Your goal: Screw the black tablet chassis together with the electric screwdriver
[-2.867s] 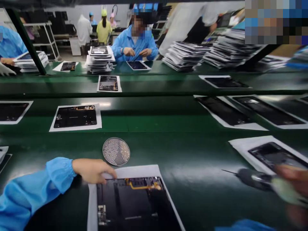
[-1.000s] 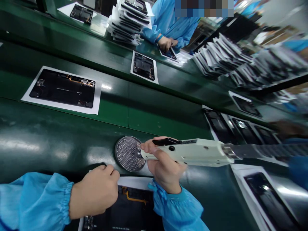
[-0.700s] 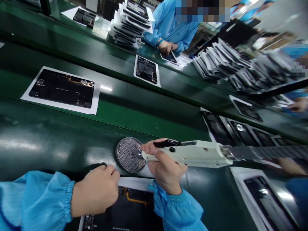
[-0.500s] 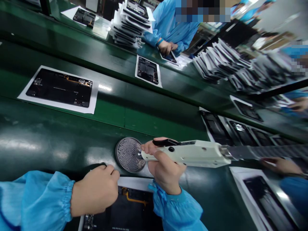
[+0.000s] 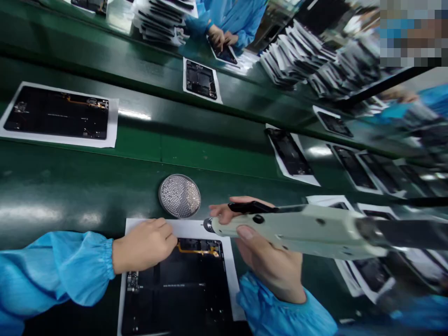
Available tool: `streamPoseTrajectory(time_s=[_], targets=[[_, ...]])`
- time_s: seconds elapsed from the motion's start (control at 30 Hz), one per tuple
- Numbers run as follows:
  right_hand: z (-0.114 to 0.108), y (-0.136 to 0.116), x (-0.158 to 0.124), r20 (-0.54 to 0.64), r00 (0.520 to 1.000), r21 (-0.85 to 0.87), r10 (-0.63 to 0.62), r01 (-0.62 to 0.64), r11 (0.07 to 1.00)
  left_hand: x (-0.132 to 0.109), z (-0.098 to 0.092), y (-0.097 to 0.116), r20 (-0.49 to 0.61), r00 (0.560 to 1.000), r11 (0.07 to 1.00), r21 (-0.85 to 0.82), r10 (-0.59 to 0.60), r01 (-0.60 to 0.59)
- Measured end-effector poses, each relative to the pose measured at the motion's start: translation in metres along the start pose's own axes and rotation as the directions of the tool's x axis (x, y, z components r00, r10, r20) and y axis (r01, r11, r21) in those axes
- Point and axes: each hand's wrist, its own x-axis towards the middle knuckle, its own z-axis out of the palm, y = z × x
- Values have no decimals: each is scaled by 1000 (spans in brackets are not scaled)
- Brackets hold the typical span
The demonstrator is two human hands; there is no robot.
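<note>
My right hand (image 5: pixel 261 252) grips a pale green electric screwdriver (image 5: pixel 297 228), held nearly level with its bit to the left. The bit tip is just below a round tray (image 5: pixel 179 196) of dimpled metal with tiny screws in it, apart from it. Closed, my left hand (image 5: pixel 147 245) rests at the top edge of an opened tablet (image 5: pixel 175 298); what its fingers hold, if anything, is hidden. The tablet is black with an orange flex cable (image 5: pixel 198 250) and lies on white paper (image 5: pixel 235 303) in front of me.
Another opened tablet (image 5: pixel 58 112) on paper lies at the left of the green bench (image 5: pixel 133 179). More tablets (image 5: pixel 289 151) lie on the right. Across the bench, a co-worker's hands (image 5: pixel 220 37) work on a tablet beside tall stacks (image 5: pixel 157 21) of papered units.
The screwdriver's tip has moved away from the screw tray, down and toward the tablet. The view has shifted, showing more of the tablet. My left hand stays closed at its top edge.
</note>
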Motion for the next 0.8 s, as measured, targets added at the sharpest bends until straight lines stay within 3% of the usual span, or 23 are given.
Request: streamPoseTrajectory(time_s=[0.13,0.27,0.47,0.63,0.8], targets=[[1,1,-12,-56,994,-12,89,-90,996,3,5,0,27,999,999,1,-44,44],[25,2,-14,-144,989,170,28,-3,985,5,10,1,-4,999,997,61,-49,49],[53,15,-21,-169,984,180,-58,88,980,1,23,-5,-103,994,996,86,36,-27],[59,19,-24,-147,987,179,-57,83,980,0,23,-7,-155,982,991,97,104,-89],[61,20,-23,-198,979,174,-41,76,982,-4,17,-5,-129,980,984,105,155,-142]])
